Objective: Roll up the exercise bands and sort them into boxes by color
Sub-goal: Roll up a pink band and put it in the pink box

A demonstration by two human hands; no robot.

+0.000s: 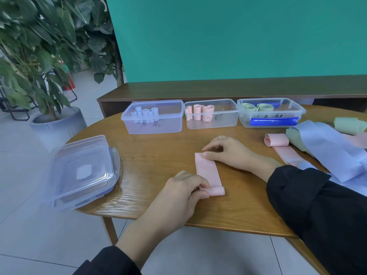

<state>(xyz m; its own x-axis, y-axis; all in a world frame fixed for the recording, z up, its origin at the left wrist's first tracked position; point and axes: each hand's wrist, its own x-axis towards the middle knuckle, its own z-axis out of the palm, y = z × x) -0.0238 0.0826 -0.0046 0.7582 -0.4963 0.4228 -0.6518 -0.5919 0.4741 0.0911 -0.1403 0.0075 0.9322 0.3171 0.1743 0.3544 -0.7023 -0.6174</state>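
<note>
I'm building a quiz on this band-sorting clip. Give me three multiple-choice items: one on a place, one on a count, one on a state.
1. Where is the box holding pink rolls?
A. left of the three
B. middle
C. right

2. How many open boxes stand along the table's far side?
A. two
B. three
C. five

3. What state is the pink band under the hands in?
A. fully rolled
B. lying in a box
C. rolled only at its near end

Answers:
1 B: the pink box stands between the box of pale blue rolls and the box of green rolls.
2 B: those three stand in a row on the table; the lids are stacked apart.
3 C: the left hand pinches the small roll at the near end of the pink band, while the right hand presses the flat far end.
</note>
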